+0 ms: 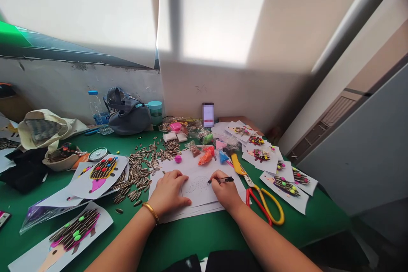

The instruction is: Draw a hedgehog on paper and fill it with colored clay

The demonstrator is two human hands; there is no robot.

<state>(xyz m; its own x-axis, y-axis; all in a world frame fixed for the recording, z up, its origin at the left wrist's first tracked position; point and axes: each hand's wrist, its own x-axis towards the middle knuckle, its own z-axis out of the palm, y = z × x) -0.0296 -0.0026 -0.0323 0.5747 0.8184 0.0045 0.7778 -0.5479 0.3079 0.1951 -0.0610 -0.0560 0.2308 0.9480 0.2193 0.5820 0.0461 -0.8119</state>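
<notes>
Paper sheet [204, 199] bearing a faint hedgehog outline [198, 185], lying on the green desk [204, 238] between loose sunflower seeds [138, 174] and red-and-yellow scissors [265, 204]. Left hand [168, 191] lies flat on the sheet, apart from the right hand [225, 192], which pinches a slim black pen [221, 180]. The sheet appears light and flexible, apt to slide unless pinned at its edge; the stiff, light pen is best held by the barrel.
</notes>
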